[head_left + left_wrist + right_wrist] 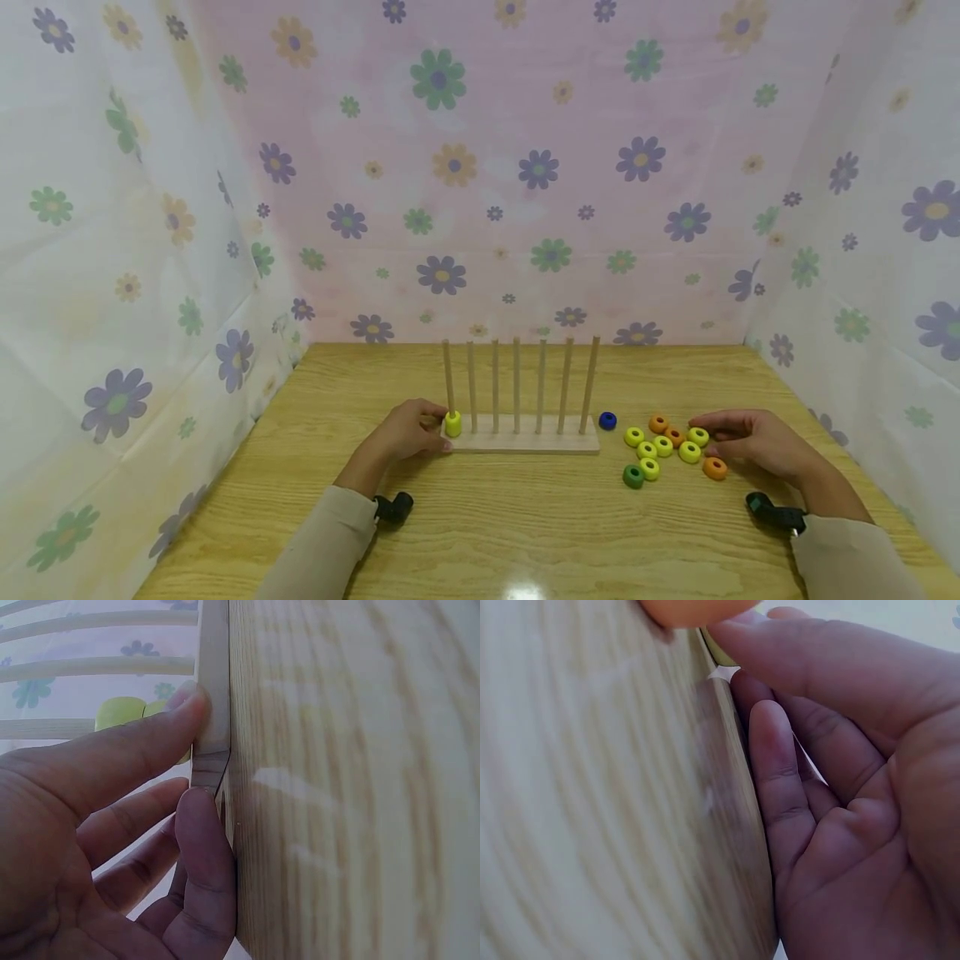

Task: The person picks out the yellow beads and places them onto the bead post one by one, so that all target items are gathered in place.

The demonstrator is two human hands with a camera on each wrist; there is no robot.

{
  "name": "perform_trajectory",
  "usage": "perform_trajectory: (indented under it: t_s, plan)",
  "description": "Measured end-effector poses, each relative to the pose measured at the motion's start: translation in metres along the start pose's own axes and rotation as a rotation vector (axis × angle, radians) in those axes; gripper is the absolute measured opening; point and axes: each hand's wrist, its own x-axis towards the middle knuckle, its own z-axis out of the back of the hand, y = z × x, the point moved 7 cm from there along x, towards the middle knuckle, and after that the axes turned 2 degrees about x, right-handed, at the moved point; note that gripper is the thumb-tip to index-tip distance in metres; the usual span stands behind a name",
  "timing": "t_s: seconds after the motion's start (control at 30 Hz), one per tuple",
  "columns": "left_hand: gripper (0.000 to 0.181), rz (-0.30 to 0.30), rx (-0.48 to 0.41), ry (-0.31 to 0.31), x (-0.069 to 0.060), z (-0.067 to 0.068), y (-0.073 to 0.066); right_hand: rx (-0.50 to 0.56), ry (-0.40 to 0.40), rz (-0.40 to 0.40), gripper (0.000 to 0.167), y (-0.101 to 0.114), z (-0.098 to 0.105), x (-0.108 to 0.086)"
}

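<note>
A wooden base (525,442) with several upright pegs stands on the table, and yellow beads (453,424) sit low on its leftmost peg. My left hand (405,429) grips the left end of the base; the left wrist view shows the thumb of that hand (97,817) on the base's face (213,675) and fingers at its end. At the right, my right hand (757,442) rests by the loose beads, fingers loosely bent, its fingertips beside a yellow bead (698,437). Whether they touch it, I cannot tell. An orange bead (697,609) is close to the thumb in the right wrist view.
Between the base and my right hand lie several yellow beads (634,437), orange beads (658,425), a green bead (633,477) and a blue bead (608,421). Flowered cloth (495,192) hangs behind the wooden table (525,525) and along both sides.
</note>
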Motion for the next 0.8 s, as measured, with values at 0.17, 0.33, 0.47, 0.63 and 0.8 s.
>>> perform_trajectory:
  t_s: [0.17,0.33,0.47,0.63,0.8]
  plan:
    - [0.065,-0.013,0.014,-0.002,-0.0001,0.0015,-0.0022,-0.005,-0.006,-0.021,0.051,0.0008,-0.0003,0.0011]
    - [0.063,-0.017,0.023,-0.011,0.0014,0.0019,-0.0019,-0.045,-0.042,-0.037,0.049,0.001,0.0012,0.0016]
    - [0.062,-0.016,0.02,-0.007,0.0009,0.0008,-0.0012,-0.07,-0.056,-0.05,0.047,-0.0002,0.0021,0.0012]
    - [0.062,-0.014,0.027,-0.007,-0.0002,-0.0002,-0.0003,-0.063,-0.063,-0.063,0.046,-0.0005,0.0017,0.0018]
    - [0.062,-0.015,0.027,-0.016,0.0011,-0.0003,0.0005,-0.09,-0.087,-0.081,0.047,-0.0008,0.0026,0.0034]
